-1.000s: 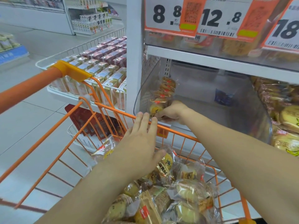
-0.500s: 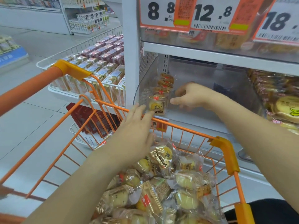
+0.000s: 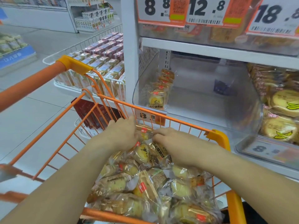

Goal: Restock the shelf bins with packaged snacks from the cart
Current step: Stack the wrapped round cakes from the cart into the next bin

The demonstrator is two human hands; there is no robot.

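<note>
A single wrapped pastry packet [image 3: 144,132] is held between two hands above the far end of an orange wire cart [image 3: 217,136], just short of the clear shelf bin [image 3: 252,101] it is meant for. The left hand [image 3: 121,133] is curled round the packet's left end; the fingers of the right hand [image 3: 172,137] are bent and pinched on its right end. Beneath them, a loose heap of packets [image 3: 150,188] is piled in the cart.

The packet is judged to be light and soft, with a slick, crinkly film that could slide under a loose pinch. The cake inside is likely crumbly, so a squeeze across the middle is best avoided; the sealed end flaps or the flat sides are the safer places to be taken hold of.

A short row of packets [image 3: 159,91] is stood on edge against the left wall of the bin, and the floor of the bin to the right of that row lies bare, so room is left for more to be set down. The curved front lip of the bin is raised and must be cleared from above, while the shelf board [image 3: 210,49] overhead limits how high a hand can be lifted. The cart's far rail stands near the bin front, and the neighbouring bin of banana-marked cakes [image 3: 284,104] is packed close on the right.
</note>
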